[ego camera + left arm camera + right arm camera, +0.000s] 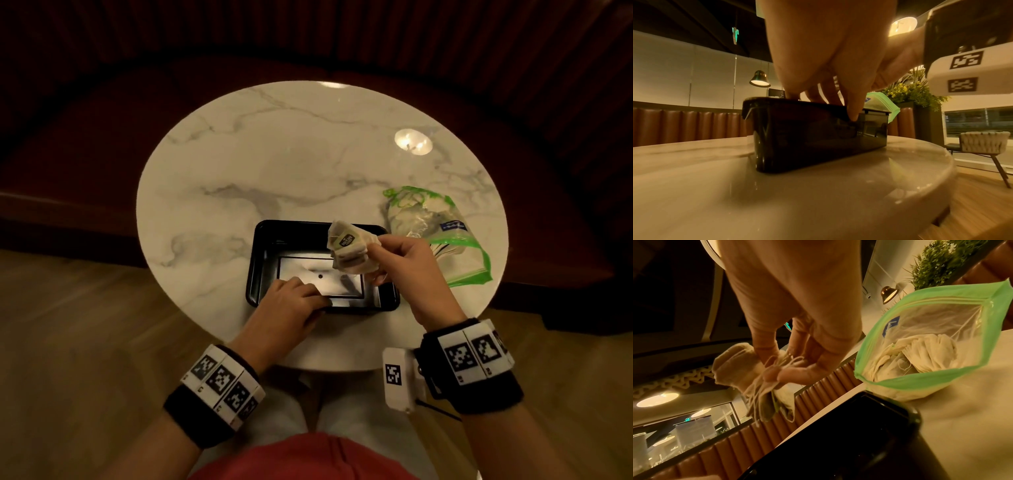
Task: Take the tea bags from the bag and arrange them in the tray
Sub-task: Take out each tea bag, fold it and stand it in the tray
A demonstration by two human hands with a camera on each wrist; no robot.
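A bunch of tea bags [349,251] is pinched between the thumb and curled fingers of the right hand [407,263] and is held above the far right part of the black tray [263,260], clear of its floor. In the right wrist view the strings are seen gathered at the fingertips [774,374]. The left hand [291,308] is clamped on the tray's near rim: thumb [853,112] against the outer wall, fingers over the edge on the inner side.

The zip bag [442,233] with green edging lies on the counter [274,164] just to the right of the tray, mouth open, with more tea bags [920,353] left inside.

Step in hand, as judged: the bunch is to be lowered into the tray. The tray is best kept steadied by the left hand. The bunch should be set down low before release, then separated one at a time so that strings are not tangled.

Counts: one tray, with nothing seen on the part of its floor that shows; one zip bag; tea bags in the bunch are several, exact number cannot be told; the number in the bag cannot be told either.
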